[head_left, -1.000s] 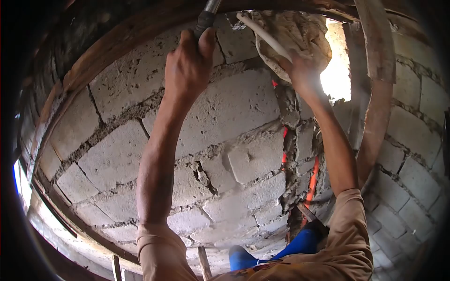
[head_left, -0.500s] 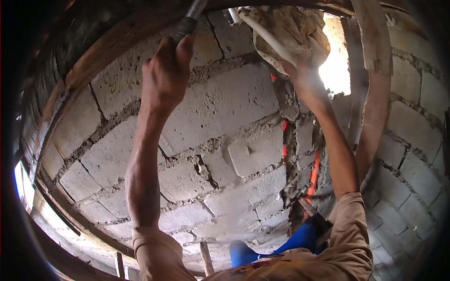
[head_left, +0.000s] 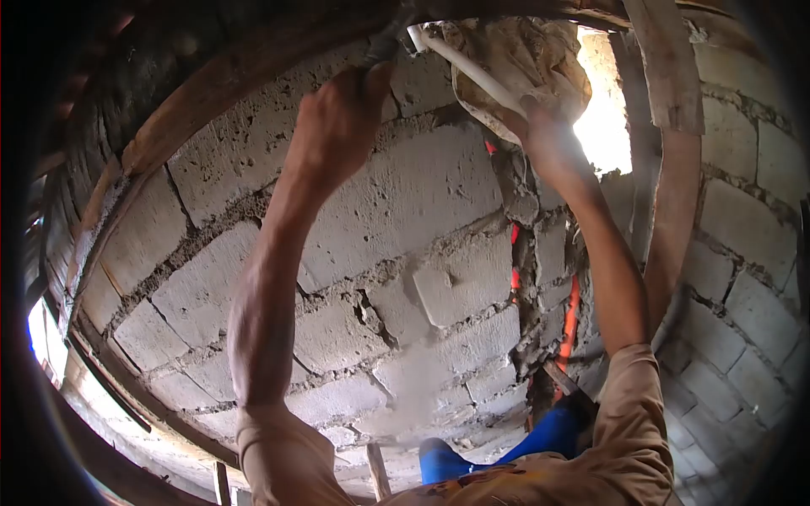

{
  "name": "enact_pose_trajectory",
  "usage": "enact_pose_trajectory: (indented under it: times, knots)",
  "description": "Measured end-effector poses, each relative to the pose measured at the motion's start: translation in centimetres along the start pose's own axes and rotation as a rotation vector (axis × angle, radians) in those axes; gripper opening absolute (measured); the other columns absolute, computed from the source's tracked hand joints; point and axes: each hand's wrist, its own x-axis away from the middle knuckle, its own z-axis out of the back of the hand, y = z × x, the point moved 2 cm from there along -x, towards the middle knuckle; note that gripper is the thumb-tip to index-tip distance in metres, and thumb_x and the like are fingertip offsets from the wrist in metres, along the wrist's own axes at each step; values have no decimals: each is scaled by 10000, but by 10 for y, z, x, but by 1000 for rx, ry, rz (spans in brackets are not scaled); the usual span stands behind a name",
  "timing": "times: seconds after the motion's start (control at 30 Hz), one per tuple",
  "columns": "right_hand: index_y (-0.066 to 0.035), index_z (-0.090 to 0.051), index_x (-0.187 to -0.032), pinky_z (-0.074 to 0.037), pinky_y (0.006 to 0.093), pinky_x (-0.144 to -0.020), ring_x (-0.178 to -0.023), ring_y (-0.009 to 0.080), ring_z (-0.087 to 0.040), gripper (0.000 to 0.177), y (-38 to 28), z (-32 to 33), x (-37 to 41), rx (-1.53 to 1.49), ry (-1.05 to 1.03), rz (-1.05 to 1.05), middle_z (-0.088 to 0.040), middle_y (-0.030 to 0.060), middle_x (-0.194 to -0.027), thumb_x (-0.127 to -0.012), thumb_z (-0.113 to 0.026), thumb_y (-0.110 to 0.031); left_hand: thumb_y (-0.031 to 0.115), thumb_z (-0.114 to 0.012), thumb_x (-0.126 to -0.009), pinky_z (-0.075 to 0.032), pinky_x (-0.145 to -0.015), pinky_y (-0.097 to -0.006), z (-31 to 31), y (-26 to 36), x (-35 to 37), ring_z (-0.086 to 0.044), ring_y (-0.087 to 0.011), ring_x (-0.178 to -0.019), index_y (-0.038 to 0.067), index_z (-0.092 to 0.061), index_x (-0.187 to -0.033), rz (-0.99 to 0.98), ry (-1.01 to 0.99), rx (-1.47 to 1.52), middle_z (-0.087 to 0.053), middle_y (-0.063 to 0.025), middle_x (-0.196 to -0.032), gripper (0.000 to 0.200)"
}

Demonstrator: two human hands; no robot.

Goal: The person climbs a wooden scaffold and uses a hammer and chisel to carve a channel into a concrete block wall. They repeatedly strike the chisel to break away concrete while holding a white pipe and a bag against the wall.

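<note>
Raised high on the left, my left hand [head_left: 342,122] is closed round the dark grip of a metal-shafted tool [head_left: 384,52]. The tool's far end is blurred and lost against the dark beam above. My right hand [head_left: 548,148] grips the lower end of a white plastic pipe [head_left: 477,72], which slants up to the left. An elbow-like bend [head_left: 417,38] forms its upper end, close to the tool. Behind the pipe hangs a crumpled, dirty sack [head_left: 553,63], overlapping my right fingers in this view.
A block wall [head_left: 405,194] with rough mortar joints fills the view. Orange conduit [head_left: 570,316] runs down a broken channel in it. Bright light enters an opening [head_left: 609,110] at upper right, beside a wooden post [head_left: 675,169]. A curved-looking timber beam [head_left: 194,101] crosses the upper left.
My left hand and the tool have swung right, toward the pipe's upper end. My right hand stays on the pipe, nearly still.
</note>
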Motion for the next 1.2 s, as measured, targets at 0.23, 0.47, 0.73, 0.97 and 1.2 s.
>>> enact_pose_trajectory:
  times: [0.23, 0.47, 0.73, 0.97, 1.2]
  knots:
    - [18, -551, -1137, -463, 458, -573, -619, 358, -604, 377, -1, -6, 2, -28, -77, -58, -584, 228, -678, -949, -552, -308, 413, -368, -1004, -459, -413, -368, -20, -14, 11, -611, -213, -520, -19, -576, -990, -74, 404, 247, -604, -118, -617, 480]
    - [11, -565, -1120, -478, 467, -678, -709, 395, -610, 352, -11, -4, -3, 1, -67, -48, -613, 249, -777, -934, -572, -287, 524, -338, -971, -511, -538, -445, -10, -5, 20, -655, -306, -631, -30, -577, -999, 241, 66, 241, -622, -184, -680, 604]
    - [29, -562, -1070, -449, 451, -664, -733, 385, -610, 345, 5, -5, -6, -137, -110, -90, -594, 252, -779, -933, -575, -287, 549, -307, -968, -500, -584, -474, -36, -39, 4, -643, -299, -645, -36, -582, -970, 281, -54, 115, -614, -170, -678, 646]
    - [10, -581, -1071, -449, 441, -694, -769, 368, -581, 311, 3, 3, 25, -270, 23, -120, -596, 234, -875, -936, -573, -270, 485, -382, -979, -512, -559, -434, 6, -21, 33, -666, -317, -609, -16, -562, -897, 263, 126, 136, -632, -179, -659, 539]
    - [6, -581, -1061, -446, 439, -790, -865, 349, -553, 304, -22, 12, 17, -398, -110, -278, -595, 207, -886, -918, -601, -262, 468, -394, -982, -506, -501, -402, 14, -3, 28, -666, -277, -591, 19, -549, -873, 192, 176, 122, -627, -134, -632, 487]
